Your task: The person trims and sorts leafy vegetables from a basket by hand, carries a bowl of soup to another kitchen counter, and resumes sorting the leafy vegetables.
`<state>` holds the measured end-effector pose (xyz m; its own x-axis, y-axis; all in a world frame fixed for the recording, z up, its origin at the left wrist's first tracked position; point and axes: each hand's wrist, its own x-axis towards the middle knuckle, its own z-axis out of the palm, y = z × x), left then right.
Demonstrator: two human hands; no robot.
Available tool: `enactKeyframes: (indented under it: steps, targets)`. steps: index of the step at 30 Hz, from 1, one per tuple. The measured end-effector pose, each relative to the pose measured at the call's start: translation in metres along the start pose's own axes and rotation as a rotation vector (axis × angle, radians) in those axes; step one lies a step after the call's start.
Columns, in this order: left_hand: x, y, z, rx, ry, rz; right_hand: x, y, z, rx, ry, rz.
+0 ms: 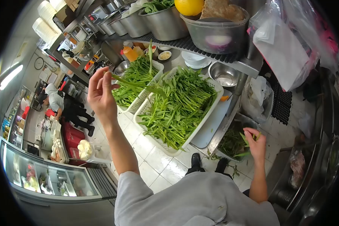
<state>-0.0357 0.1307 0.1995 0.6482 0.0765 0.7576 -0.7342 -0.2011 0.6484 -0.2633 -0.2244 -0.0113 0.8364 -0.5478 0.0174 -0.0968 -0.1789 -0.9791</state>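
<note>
My left hand [103,92] is raised at the left, its fingers pinched on a long green stalk of water spinach [133,83] that reaches across the baskets. Below it, a white plastic basket [198,128] is heaped with cut water spinach [180,109]. A second white basket [160,71] behind it holds longer leafy stems. Lower right, my right hand [255,145] is closed on a few green leaf pieces [245,153]. It hovers above a bin of dark green trimmings [231,141].
A white cutting board [211,130] lies on the steel counter beside the near basket. Above runs a shelf [222,56] with metal pots and a clear tub [216,35]. Plastic bags [286,45] hang at the right. A co-worker [66,107] bends over a counter at left.
</note>
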Motion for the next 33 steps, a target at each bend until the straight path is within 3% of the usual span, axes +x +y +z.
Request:
enactKeyframes:
  steps: [3, 6, 9, 15, 16, 17, 19, 23, 27, 29, 33]
  targets:
    - [-0.013, 0.009, 0.022, -0.085, -0.093, -0.025, 0.01, -0.055, 0.022, 0.008, -0.069, -0.242]
    - [-0.027, 0.021, 0.043, -0.144, -0.152, -0.076, 0.018, -0.119, 0.051, 0.014, -0.123, -0.715]
    - [-0.045, 0.034, 0.061, -0.224, -0.248, -0.114, 0.03, -0.166, 0.083, 0.002, -0.072, -0.998]
    - [-0.078, 0.04, 0.071, -0.275, -0.355, -0.104, 0.044, -0.162, 0.102, -0.165, -0.201, -0.932]
    - [-0.081, 0.043, 0.068, -0.075, -0.436, -0.044, 0.041, -0.156, 0.097, -0.195, -0.223, -0.913]
    - [-0.077, 0.044, 0.063, 0.275, -0.594, 0.344, 0.039, -0.152, 0.091, -0.243, -0.233, -0.912]
    - [-0.094, 0.049, 0.071, 0.363, -0.853, 0.427, 0.029, -0.142, 0.078, -0.334, -0.261, -0.9]
    - [-0.145, 0.031, 0.091, 0.339, -0.973, 0.501, 0.005, -0.11, 0.05, -0.554, -0.327, -0.796]
    - [-0.215, 0.018, 0.117, 0.162, -1.087, 0.381, -0.026, -0.068, 0.023, -0.664, -0.41, -0.613]
    - [-0.248, 0.01, 0.131, 0.027, -1.046, 0.306, -0.039, -0.041, 0.012, -0.633, -0.399, -0.547]
    - [-0.286, 0.01, 0.158, -0.145, -1.026, 0.128, -0.056, -0.001, -0.002, -0.532, -0.116, -0.624]
